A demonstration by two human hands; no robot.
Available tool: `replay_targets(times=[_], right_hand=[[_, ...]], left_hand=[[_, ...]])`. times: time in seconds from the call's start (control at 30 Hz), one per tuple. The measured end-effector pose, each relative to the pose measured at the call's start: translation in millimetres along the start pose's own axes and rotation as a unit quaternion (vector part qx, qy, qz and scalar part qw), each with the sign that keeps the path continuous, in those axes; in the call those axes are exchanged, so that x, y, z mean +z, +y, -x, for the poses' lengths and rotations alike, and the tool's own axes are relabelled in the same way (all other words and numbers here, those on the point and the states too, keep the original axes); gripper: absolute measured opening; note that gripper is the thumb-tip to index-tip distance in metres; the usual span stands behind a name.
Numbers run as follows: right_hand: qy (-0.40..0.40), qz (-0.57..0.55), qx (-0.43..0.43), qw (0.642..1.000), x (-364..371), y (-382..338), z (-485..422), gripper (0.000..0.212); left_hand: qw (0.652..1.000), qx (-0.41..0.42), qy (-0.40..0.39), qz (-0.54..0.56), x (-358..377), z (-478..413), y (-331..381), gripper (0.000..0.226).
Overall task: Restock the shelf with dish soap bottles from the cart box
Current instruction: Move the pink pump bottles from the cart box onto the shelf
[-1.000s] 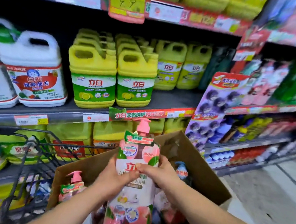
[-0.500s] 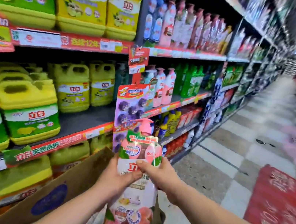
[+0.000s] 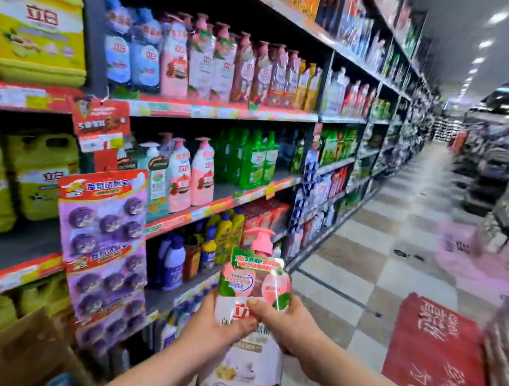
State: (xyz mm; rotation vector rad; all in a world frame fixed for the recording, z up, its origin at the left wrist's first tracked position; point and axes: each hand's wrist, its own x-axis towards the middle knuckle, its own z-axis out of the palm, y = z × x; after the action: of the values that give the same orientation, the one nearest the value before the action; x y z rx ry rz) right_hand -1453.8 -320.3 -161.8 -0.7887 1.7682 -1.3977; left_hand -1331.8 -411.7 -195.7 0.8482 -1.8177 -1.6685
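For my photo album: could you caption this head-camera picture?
Left hand and right hand hold a pink dish soap bottle upright beside the detergent shelves.

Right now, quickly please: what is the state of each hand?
Left hand: closed around the pink soap bottle, thumb on its front.
Right hand: closed on the same bottle, from its right side.
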Motion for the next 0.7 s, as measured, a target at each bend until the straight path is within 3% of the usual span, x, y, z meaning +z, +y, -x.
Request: replay_targets(times=[0.07,0.13,0.4,0.53,0.7], right_hand=[[-0.006,0.004,-0.014,1.000,-32,2,-11,0.015],[-0.004,0.006,-0.020,1.000,-57,-2,-19,0.015],[-0.020,-0.002,0.002,1.000,-114,0,-74,0.048],[-0.010,-0.006,0.009,1.000,-134,0,-112,0.056],[0.009,0.004,-0.003,1.000,-167,-7,-177,0.034]], left_hand=[[1.000,-0.006,-0.003,0.003,28,-16,4,0.075],[1.000,-0.010,0.000,0.010,50,-29,8,0.080],[1.000,0.012,-0.016,-0.009,99,-91,19,0.087],[1.000,0.000,-0.008,-0.030,114,-135,18,0.078],[0.999,0.011,-0.023,-0.033,134,-211,17,0.071]])
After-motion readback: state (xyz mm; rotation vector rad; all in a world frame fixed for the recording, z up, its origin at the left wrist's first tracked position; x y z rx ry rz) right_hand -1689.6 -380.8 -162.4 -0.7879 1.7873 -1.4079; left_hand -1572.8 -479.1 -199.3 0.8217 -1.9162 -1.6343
